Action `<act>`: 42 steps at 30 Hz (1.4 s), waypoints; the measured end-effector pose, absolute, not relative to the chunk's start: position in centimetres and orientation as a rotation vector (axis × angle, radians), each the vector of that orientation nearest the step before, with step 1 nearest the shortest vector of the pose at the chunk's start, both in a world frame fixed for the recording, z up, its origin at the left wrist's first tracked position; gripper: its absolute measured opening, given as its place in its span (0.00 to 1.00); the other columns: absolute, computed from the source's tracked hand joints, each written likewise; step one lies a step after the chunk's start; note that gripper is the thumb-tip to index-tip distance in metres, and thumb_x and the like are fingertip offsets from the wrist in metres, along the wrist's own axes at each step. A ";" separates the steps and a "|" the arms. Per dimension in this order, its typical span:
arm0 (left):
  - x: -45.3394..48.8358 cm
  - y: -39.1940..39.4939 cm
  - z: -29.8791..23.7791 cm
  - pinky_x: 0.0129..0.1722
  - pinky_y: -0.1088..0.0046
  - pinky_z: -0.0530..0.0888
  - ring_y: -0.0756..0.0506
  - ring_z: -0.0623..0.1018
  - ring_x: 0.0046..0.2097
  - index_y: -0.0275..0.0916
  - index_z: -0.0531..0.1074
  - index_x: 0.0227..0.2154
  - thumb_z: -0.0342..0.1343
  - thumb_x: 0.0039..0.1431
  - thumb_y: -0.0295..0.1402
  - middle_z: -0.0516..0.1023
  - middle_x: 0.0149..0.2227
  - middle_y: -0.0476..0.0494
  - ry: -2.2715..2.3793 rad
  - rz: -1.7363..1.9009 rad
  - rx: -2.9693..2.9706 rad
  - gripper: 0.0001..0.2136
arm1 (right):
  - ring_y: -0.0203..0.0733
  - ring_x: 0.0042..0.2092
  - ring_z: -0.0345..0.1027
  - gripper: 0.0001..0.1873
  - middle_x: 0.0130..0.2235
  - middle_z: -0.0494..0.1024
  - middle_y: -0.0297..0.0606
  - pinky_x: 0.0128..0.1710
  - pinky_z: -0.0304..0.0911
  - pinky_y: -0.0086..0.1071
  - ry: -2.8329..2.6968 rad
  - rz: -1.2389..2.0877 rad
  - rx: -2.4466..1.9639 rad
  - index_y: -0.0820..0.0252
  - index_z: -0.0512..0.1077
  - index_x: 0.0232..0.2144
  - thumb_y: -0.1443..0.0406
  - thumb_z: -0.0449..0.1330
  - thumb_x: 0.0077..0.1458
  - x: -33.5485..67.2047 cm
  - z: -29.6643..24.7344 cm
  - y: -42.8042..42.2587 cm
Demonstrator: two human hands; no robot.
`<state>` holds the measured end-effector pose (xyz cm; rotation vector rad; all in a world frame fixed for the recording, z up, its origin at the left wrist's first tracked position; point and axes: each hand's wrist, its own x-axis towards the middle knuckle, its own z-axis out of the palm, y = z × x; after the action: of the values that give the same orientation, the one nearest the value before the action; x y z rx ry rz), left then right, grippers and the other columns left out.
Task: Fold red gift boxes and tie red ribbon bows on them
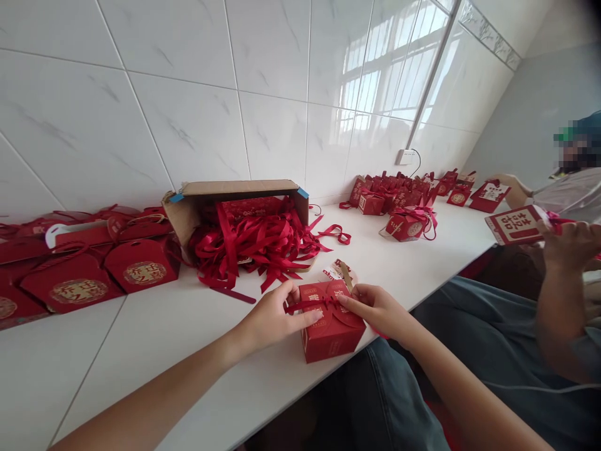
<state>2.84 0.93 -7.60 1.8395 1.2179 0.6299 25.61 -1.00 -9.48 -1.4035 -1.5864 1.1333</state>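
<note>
A small red gift box with gold lettering stands at the table's front edge between my hands. Across its folded top runs a dark red ribbon, crossing near the middle. My left hand is at the box's left side, its fingers closed on the ribbon and its thumb along the top. On the right, my right hand has its thumb on the top near the ribbon's crossing; its other fingertips are partly hidden behind the box. Just behind the box lie a patterned paper tag and a gold strip.
A cardboard carton on its side spills red ribbons. Larger red boxes line the left. A ribboned box and several small boxes stand to the right. At far right, a co-worker's hand holds a red box.
</note>
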 end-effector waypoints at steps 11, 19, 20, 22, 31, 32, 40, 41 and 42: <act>0.8 2.5 -5.8 0.25 0.75 0.60 0.48 0.66 0.26 0.40 0.72 0.27 0.50 0.57 0.45 0.69 0.24 0.51 1.286 0.614 1.966 0.15 | 0.32 0.24 0.50 0.18 0.22 0.60 0.28 0.22 0.49 0.29 -1.795 0.797 -1.241 0.57 0.61 0.22 0.55 0.57 0.58 28.7 -8.7 -1.9; -0.6 3.4 -4.4 0.20 0.77 0.53 0.54 0.61 0.22 0.38 0.81 0.31 0.61 0.50 0.39 0.65 0.19 0.51 0.923 0.138 1.721 0.11 | 0.35 0.26 0.67 0.13 0.31 0.73 0.40 0.27 0.65 0.30 -1.718 -0.327 -1.188 0.60 0.74 0.22 0.69 0.56 0.57 25.7 -9.1 -2.4; -0.4 3.3 -4.5 0.19 0.78 0.50 0.55 0.57 0.20 0.37 0.81 0.32 0.62 0.50 0.39 0.64 0.19 0.52 0.857 0.152 1.616 0.12 | 0.35 0.26 0.67 0.12 0.31 0.74 0.40 0.27 0.65 0.30 -1.659 -0.385 -1.155 0.60 0.75 0.22 0.70 0.57 0.56 25.2 -9.2 -2.3; 0.4 2.7 -4.8 0.18 0.77 0.46 0.57 0.53 0.19 0.35 0.80 0.31 0.63 0.50 0.39 0.62 0.19 0.54 0.780 0.280 1.417 0.11 | 0.34 0.26 0.67 0.10 0.31 0.75 0.39 0.25 0.65 0.29 -1.589 -0.402 -1.091 0.59 0.75 0.23 0.71 0.59 0.54 24.4 -9.0 -2.2; 3.3 -1.1 -5.9 0.22 0.80 0.64 0.54 0.66 0.24 0.41 0.78 0.44 0.55 0.56 0.32 0.70 0.28 0.48 0.989 0.876 1.567 0.14 | 0.35 0.27 0.65 0.09 0.31 0.75 0.38 0.24 0.61 0.29 -1.720 0.600 -1.104 0.60 0.76 0.19 0.63 0.65 0.48 22.3 -7.2 -2.2; 3.4 -1.3 -6.4 0.27 0.79 0.68 0.52 0.71 0.29 0.41 0.78 0.45 0.54 0.57 0.30 0.72 0.31 0.46 0.987 0.925 1.707 0.14 | 0.36 0.29 0.66 0.10 0.32 0.75 0.38 0.26 0.62 0.29 -1.728 0.720 -1.120 0.60 0.77 0.20 0.61 0.65 0.48 22.0 -7.1 -2.1; 3.3 -1.5 -9.0 0.31 0.75 0.75 0.49 0.77 0.33 0.40 0.75 0.47 0.46 0.59 0.21 0.74 0.39 0.42 0.985 1.169 2.424 0.18 | 0.39 0.35 0.64 0.06 0.35 0.71 0.38 0.29 0.59 0.30 -1.620 0.995 -1.201 0.61 0.76 0.20 0.64 0.67 0.42 21.0 -6.8 -2.1; 3.3 -1.5 -9.0 0.31 0.76 0.75 0.50 0.77 0.33 0.41 0.75 0.47 0.47 0.59 0.21 0.74 0.40 0.42 0.981 1.173 2.442 0.18 | 0.39 0.36 0.64 0.05 0.36 0.71 0.38 0.29 0.58 0.30 -1.610 1.003 -1.203 0.61 0.76 0.20 0.64 0.66 0.42 20.9 -6.7 -2.2; 3.3 -1.4 -9.0 0.31 0.76 0.75 0.50 0.77 0.33 0.41 0.75 0.47 0.47 0.59 0.21 0.73 0.40 0.43 0.963 1.185 2.449 0.18 | 0.39 0.36 0.64 0.05 0.36 0.70 0.38 0.29 0.58 0.29 -1.602 1.015 -1.202 0.61 0.75 0.19 0.65 0.64 0.42 20.8 -6.6 -2.3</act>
<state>3.28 -1.41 -9.03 2.4490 0.9625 1.1847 20.80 -2.27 -6.60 -1.2017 -1.6019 1.0150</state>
